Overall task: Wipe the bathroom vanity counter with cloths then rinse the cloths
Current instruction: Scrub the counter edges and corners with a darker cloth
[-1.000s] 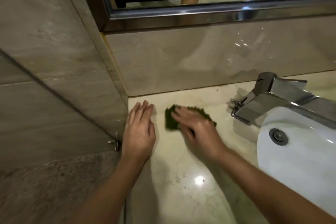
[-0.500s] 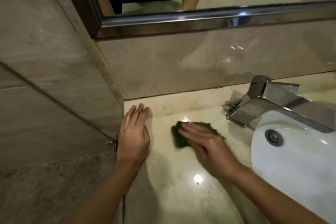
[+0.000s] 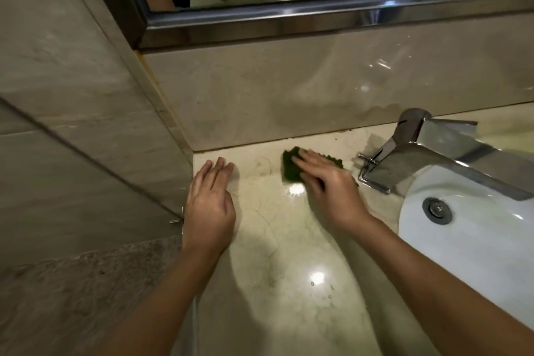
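Green cloth (image 3: pixel 290 166) pressed to the counter (image 3: pixel 289 269)

The right hand (image 3: pixel 326 185) lies flat on the green cloth, fingers straight and gripping nothing, near the back of the counter, just left of the faucet (image 3: pixel 419 159). The left hand (image 3: pixel 209 205) rests flat by the counter's left edge, holding nothing

One view only: wide-angle camera on your head, no second view to share scene with. You look forward and steeply down, close over vanity counter (image 3: pixel 274 240). Your forearms enter from near edge. Left hand (image 3: pixel 209 205) sits left of centre, right hand (image 3: pixel 332 191) at centre. Far side: backsplash (image 3: pixel 289 95), then mirror frame (image 3: pixel 289 20) across top. Left: side wall (image 3: pixel 72 81) fills a third of frame. Right: faucet (image 3: pixel 427 153) and basin (image 3: pixel 476 240), cut by edge.
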Demonstrator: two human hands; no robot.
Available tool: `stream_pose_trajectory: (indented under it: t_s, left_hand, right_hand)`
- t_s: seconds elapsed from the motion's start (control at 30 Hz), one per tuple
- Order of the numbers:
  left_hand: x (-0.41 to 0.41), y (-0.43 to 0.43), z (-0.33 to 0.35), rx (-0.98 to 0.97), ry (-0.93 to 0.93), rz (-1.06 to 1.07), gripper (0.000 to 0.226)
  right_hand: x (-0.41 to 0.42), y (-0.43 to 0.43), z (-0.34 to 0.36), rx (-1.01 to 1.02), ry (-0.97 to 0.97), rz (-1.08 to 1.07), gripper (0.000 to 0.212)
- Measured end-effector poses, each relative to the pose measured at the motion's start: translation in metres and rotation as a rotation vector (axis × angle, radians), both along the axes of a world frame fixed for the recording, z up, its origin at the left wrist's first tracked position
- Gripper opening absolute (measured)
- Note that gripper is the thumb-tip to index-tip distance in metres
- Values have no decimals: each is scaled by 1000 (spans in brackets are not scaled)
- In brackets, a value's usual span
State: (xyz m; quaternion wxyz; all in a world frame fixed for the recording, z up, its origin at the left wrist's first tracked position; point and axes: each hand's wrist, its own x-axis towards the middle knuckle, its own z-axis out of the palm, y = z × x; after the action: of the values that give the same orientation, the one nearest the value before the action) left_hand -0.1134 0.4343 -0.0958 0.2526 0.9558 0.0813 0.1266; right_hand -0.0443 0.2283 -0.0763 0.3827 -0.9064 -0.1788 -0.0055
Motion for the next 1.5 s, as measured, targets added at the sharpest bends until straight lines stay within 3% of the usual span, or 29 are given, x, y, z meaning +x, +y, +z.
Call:
stream_pose_trajectory:
  t_s: [0.07, 0.17, 0.23, 0.37, 0.57, 0.67, 0.8, 0.97, 1.07, 1.17, 1.3, 1.37, 1.5]
  left_hand:
    - [-1, 0, -1, 8, 7, -1, 51]
    - [-1, 2, 0, 14, 9, -2, 51]
    - [0, 2, 1, 3, -5, 3, 51]
    - [1, 0, -1, 5, -19, -1, 50]
    - [-1, 2, 1, -40, -33, -6, 49]
    - [0, 3, 6, -219, -97, 1, 42]
    - [-1, 13, 18, -446, -212, 15, 37]
    - [2, 41, 26, -398, -208, 10, 32]
    - [-5, 59, 26, -338, -192, 33, 34]
    - [-15, 68, 22, -285, -203, 28, 37]
    - [-23, 74, 23, -289, -199, 42, 37]
    - [-25, 74, 24, -317, -181, 77, 36]
    - [-28, 73, 26, -330, -181, 70, 34]
  right_hand:
    - [-12, 17, -1, 8, 15, 44, 38]
    - [-59, -12, -1, -3, 52, 283, 40]
    - [-54, -36, 3, -8, 38, 264, 41]
    - [-8, -17, 3, -7, 11, -1, 41]
    - [-74, -25, 1, 9, 76, 262, 42]
    - [-44, -30, 3, -10, 45, 167, 42]
    - [-14, 41, 4, -11, 16, 81, 37]
    - [-74, 41, 0, -20, 26, 448, 36]
    - [-43, 44, 1, -15, 33, 335, 37]
    - [-24, 104, 2, -25, 11, 204, 36]
    - [-83, 88, 0, -45, 36, 494, 39]
    - [-90, 62, 1, -34, 45, 515, 39]
    - [-35, 99, -3, -9, -24, 278, 35]
